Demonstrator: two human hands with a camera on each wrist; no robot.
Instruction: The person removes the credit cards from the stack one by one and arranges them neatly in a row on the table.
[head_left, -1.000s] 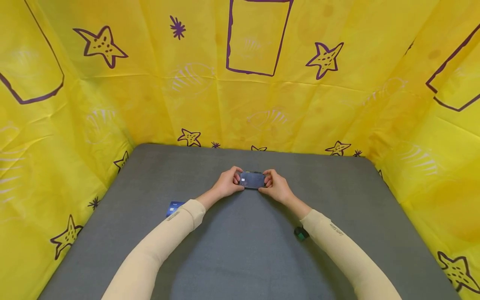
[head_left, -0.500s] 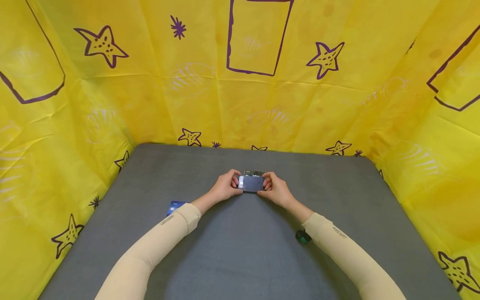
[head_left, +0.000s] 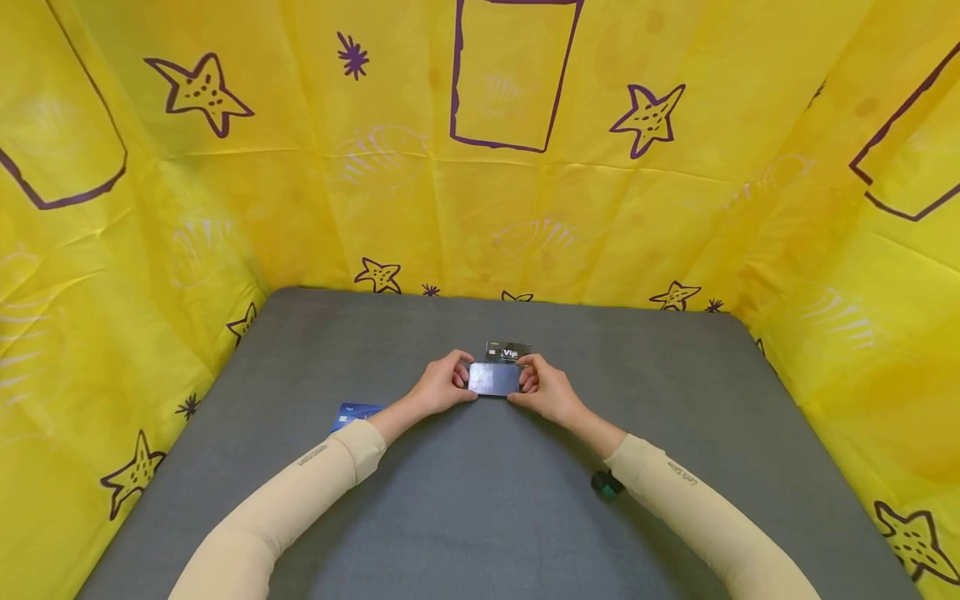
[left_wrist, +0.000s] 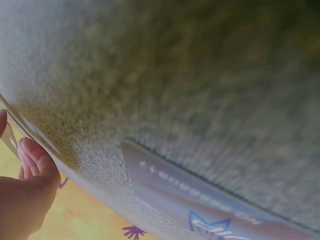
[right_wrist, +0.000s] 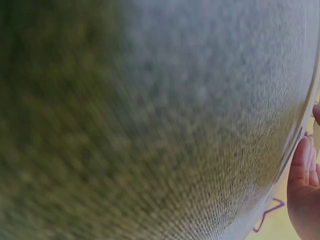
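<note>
Head view, frame centre: a dark glossy card [head_left: 495, 379] is pinched by its short ends between left hand [head_left: 442, 387] and right hand [head_left: 546, 390], fingers curled round the edges, seemingly so the flat face stays clear of the grey mat [head_left: 480, 500]. Just above it a black VIP card [head_left: 507, 351] lies flat on the mat, and a blue card [head_left: 357, 412] lies at centre-left beside the left sleeve. Wrist views are filled by blurred, felt-like mat weave with fingertips [left_wrist: 32, 157] at the edge; thin rigid rectangles throughout.
</note>
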